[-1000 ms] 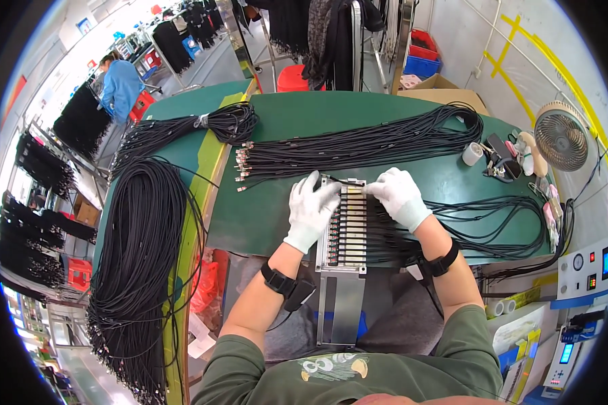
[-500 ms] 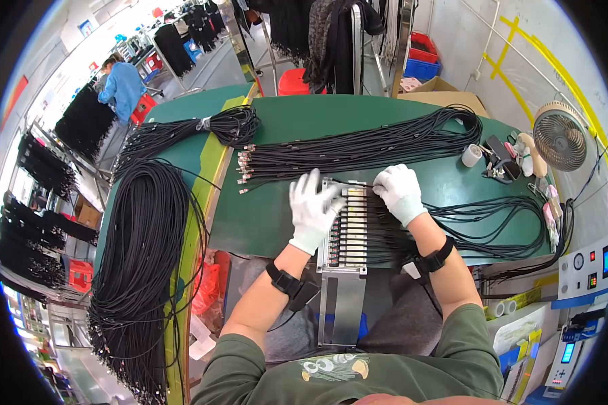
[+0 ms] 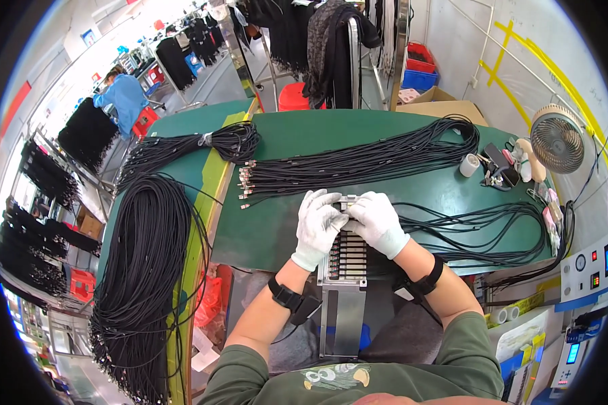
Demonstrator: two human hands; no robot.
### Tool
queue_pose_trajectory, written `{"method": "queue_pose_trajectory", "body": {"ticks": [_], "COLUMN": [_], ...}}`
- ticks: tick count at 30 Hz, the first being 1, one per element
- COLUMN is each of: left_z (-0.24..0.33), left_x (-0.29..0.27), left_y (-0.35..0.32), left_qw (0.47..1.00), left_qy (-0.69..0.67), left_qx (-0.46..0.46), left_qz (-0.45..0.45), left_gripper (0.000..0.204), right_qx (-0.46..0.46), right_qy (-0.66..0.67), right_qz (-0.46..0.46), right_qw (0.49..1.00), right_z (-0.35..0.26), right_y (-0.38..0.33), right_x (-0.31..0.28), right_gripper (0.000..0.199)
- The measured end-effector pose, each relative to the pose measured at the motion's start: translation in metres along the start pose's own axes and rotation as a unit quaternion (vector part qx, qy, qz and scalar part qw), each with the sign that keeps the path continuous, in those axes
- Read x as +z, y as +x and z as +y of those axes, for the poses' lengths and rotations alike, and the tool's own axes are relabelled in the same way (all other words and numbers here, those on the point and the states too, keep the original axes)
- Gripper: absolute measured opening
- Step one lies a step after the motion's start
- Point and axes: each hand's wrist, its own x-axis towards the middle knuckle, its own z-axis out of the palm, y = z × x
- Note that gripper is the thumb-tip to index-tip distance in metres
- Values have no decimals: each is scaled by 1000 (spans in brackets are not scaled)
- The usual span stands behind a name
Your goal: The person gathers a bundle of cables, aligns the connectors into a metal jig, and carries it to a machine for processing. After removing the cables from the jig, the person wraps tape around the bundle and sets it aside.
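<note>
A metal fixture (image 3: 323, 275) stands at the table's front edge, with a row of black cables (image 3: 350, 260) lying side by side in its slots. Over its upper part, my white-gloved hands meet. My left hand (image 3: 315, 231) comes in from the left, thumb and fingertips pinched. From the other side my right hand (image 3: 378, 224) has its fingers closed and pointing down against the left fingertips. Whatever they pinch is hidden by the gloves. Beyond the hands, a bundle of black cables (image 3: 358, 158) with metal-tipped ends lies across the green table (image 3: 263, 236).
Thick coils of black cable (image 3: 148, 250) hang over the left side by a yellow-edged strip (image 3: 213, 175). At right are a white roll (image 3: 469, 165), small tools and a fan (image 3: 557, 138). Another person (image 3: 123, 98) in blue works far left.
My hands were apart, either side of the fixture's top; now their fingertips have come together over it. The left hand was blurred by motion. The whole view has shifted slightly.
</note>
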Motion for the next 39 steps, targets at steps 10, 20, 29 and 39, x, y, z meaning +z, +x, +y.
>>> {"method": "queue_pose_trajectory", "body": {"ticks": [10,20,29,39], "left_z": [-3,10,10,-15], "left_x": [-9,-5,1,-15], "left_y": [6,2,-5,2], "left_qw": [1000,999,979,982], "left_qy": [18,-6,-116,-36], "left_qx": [-19,-22,-162,-153], "left_qz": [4,-38,-39,101], "left_gripper": [20,13,10,14], "right_qx": [70,-9,55,151], "right_qy": [3,-39,57,71], "right_qz": [-66,-16,-30,-42], "right_qw": [995,999,996,985], "right_z": [25,-9,12,38], "right_y": [-3,0,-2,-9], "right_x": [-23,-8,-11,-28], "right_gripper": [20,22,16,12]}}
